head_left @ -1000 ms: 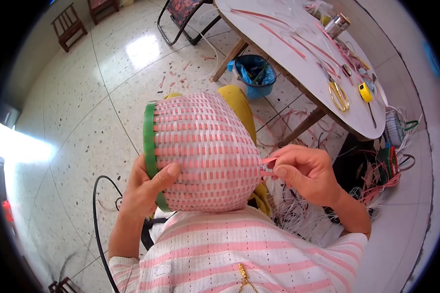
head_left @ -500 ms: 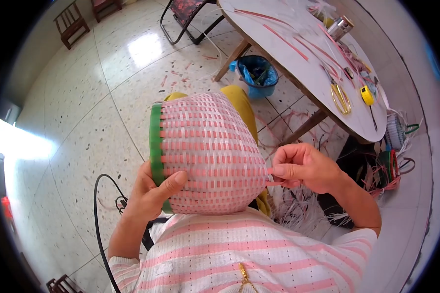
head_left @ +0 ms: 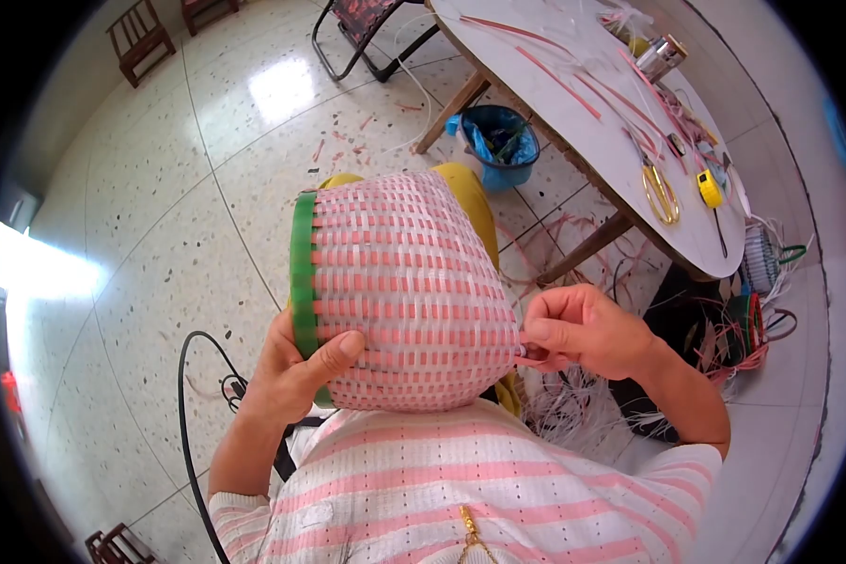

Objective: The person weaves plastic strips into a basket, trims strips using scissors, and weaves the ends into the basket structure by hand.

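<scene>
A pink and white woven basket (head_left: 399,291) lies on its side across my lap, its green rim (head_left: 303,273) facing left. My left hand (head_left: 301,367) grips it at the rim, the thumb pressed on the outer weave and the fingers inside or behind it, out of sight. At the basket's right end, my right hand (head_left: 583,329) pinches a pink plastic strip (head_left: 528,360) between thumb and fingers, close against the weave. The exact end of the strip is hidden by the fingers.
On the white table (head_left: 573,141) at upper right are scissors (head_left: 660,193), a yellow tape measure (head_left: 709,188), a metal can (head_left: 663,56) and loose strips. Beneath stands a blue-lined bin (head_left: 503,150). Strip scraps (head_left: 573,399) litter the floor at right. A black cable (head_left: 184,423) runs at left.
My right hand still pinches at the basket's right end, with its fingers slightly shifted around the strip. The left hand keeps its hold on the rim. The view has moved slightly.
</scene>
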Demonstrator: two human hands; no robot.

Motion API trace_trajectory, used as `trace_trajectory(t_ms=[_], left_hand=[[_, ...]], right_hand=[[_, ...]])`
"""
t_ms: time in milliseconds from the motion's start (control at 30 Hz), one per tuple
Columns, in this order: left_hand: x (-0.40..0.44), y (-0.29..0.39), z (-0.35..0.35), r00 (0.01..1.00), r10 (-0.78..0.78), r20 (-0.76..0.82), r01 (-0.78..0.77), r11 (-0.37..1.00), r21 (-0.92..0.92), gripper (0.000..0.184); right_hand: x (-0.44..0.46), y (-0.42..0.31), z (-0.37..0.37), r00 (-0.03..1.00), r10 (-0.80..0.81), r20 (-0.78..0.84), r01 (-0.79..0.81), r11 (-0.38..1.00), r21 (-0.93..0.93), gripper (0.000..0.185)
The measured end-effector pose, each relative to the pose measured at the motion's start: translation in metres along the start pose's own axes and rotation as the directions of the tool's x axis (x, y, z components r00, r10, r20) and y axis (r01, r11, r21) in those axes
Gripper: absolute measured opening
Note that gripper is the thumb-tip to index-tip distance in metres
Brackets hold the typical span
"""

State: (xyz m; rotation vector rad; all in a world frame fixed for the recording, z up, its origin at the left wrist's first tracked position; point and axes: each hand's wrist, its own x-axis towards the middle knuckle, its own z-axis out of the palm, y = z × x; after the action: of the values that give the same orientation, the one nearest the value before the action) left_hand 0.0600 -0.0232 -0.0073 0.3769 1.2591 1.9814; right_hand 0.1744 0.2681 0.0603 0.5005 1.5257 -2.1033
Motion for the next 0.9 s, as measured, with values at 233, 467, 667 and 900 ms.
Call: trace_trajectory(t_ms=[233,467,667,900], left_hand=[[-0.001,0.001,0.004,1.0,-0.008,-0.015,0.008,1.0,0.009,0.041],[-0.002,0.0,0.006,1.0,-0.012,-0.017,0.012,1.0,0.027,0.04],[0.004,0.002,0.01,0.991,-0.012,-0.13,0.019,0.998,0.053,0.045],[0.014,0.014,0.008,0.993,-0.043,-0.106,0.043,0.999,0.001,0.044]], right_hand=[[-0.002,0.004,-0.005,0.999,0.037,-0.001,-0.036,0.998,0.06,0.015],[0.003,0.009,0.0,0.999,-0.032,0.008,0.032,0.999,-0.008,0.013],[-0.005,0.006,0.009,0.988,-0.115,-0.102,0.083,0.957,-0.276,0.011],[-0.01,0.005,0.003,0.758,-0.629,0.174,0.521,0.423,-0.741,0.03]])
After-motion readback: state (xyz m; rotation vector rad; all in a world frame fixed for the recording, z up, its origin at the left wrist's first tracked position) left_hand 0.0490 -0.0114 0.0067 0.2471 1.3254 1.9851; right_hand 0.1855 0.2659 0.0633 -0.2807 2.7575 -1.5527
